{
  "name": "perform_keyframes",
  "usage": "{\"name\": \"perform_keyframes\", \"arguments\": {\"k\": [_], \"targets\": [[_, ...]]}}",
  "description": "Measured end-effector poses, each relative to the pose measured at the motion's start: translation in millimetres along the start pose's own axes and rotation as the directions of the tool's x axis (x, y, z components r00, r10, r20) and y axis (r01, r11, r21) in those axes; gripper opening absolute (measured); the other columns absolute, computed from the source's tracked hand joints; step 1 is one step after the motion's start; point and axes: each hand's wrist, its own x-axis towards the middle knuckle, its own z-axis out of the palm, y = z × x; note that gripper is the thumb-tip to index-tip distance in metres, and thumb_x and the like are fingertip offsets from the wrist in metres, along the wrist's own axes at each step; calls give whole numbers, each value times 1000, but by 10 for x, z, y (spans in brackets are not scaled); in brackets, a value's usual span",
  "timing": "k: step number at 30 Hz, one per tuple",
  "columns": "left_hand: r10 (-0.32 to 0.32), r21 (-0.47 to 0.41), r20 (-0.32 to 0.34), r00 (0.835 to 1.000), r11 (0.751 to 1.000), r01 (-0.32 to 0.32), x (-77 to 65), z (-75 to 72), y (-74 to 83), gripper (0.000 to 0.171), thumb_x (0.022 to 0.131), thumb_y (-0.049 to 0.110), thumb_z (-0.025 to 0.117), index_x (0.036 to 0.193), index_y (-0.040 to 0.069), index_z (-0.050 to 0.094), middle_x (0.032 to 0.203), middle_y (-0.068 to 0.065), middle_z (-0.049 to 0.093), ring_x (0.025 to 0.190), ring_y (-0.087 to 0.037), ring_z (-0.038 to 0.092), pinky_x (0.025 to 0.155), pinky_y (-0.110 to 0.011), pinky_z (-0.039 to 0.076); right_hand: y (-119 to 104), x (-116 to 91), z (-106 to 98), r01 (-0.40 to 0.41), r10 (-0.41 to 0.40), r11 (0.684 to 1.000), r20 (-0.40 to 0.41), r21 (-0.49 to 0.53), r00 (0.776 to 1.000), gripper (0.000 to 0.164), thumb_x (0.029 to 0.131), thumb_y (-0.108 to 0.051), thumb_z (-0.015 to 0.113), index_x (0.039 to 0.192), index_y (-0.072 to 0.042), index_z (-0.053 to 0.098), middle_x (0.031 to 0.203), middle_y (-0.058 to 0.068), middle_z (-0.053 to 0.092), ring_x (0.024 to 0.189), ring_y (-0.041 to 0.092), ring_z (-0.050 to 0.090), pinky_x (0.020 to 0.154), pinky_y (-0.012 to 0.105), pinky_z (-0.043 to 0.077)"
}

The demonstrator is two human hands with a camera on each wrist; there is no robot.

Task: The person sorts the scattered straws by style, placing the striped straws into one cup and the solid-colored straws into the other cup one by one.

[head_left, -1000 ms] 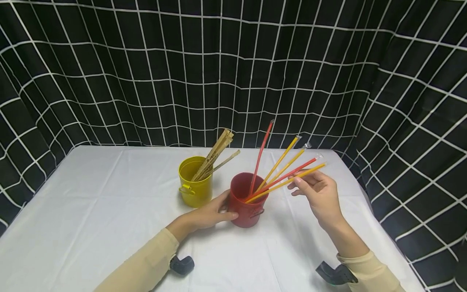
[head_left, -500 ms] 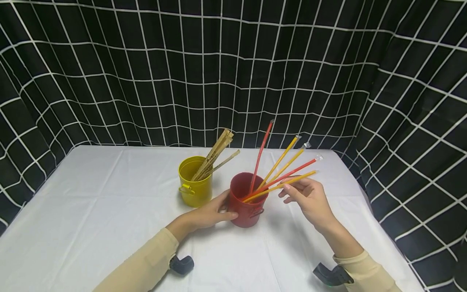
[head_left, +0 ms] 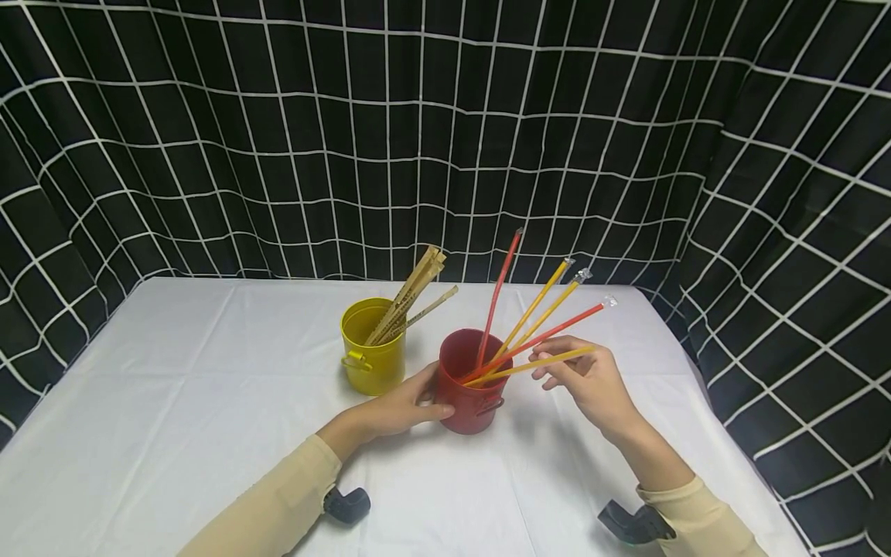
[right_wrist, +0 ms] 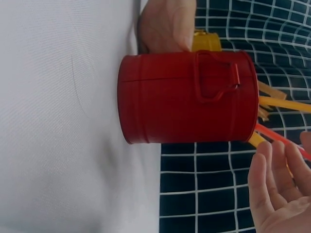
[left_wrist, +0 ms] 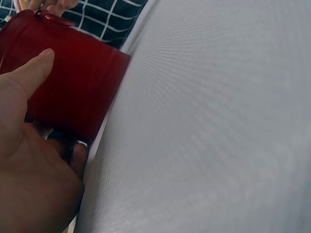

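Observation:
Around the left side of a red metal bucket [head_left: 468,414] my left hand [head_left: 393,410] holds on, its thumb on the near wall in the left wrist view. My right hand [head_left: 595,387], right of the bucket, pinches an orange-yellow straw [head_left: 511,370] between thumb and fingers. That straw slants low over the bucket's rim, with its lower end inside. Two red straws [head_left: 497,292] and two yellow straws [head_left: 541,302] in clear wrappers also lean in the bucket. In the right wrist view, the fingers [right_wrist: 279,170] stand beside the bucket's mouth; the pinch itself is mostly out of frame.
Just behind and left of the red bucket stands a yellow bucket [head_left: 372,371] with several paper-wrapped sticks [head_left: 411,298] leaning right. A white cloth [head_left: 209,402] covers the table. Behind and beside it hangs a black curtain [head_left: 348,139] with a white grid.
My right hand has moved left and slightly down, and the outer end of the straw it pinches has dropped. The left hand and both buckets have stayed in place.

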Motion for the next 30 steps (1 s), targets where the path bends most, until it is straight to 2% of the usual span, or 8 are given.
{"name": "perform_keyframes", "arguments": {"k": [10,20,27,30], "targets": [[-10,-2,4,1000,1000,10,-9,12,15,85,98,30,65,164,24,12,171,2,17,158,-27,22,130,-48,21,44,7,-43,-15,15,1000,12,1,1000,26,99,-3,57,117,15,61,97,-17,71,81,4,72,70,24,63],[-23,22,3,1000,999,23,-28,-67,-21,90,97,33,68,164,28,9,172,7,14,159,-20,18,130,-45,20,134,108,-100,-84,84,996,13,-18,996,34,101,-16,61,121,13,61,99,-13,73,83,5,73,72,25,64],[-48,26,-31,998,998,49,-162,-108,23,87,96,30,69,163,18,15,169,-7,24,157,-26,24,127,-48,28,247,242,-226,-160,159,987,-35,-31,987,39,105,-20,55,123,15,57,104,3,77,86,-1,70,74,23,63],[-57,49,-39,998,997,59,-278,-138,15,80,98,31,66,162,15,21,166,-11,31,156,-28,27,128,-50,26,296,322,-262,-191,189,981,-46,-43,981,40,105,-20,55,126,14,57,106,3,77,85,-1,71,76,21,62]]}}
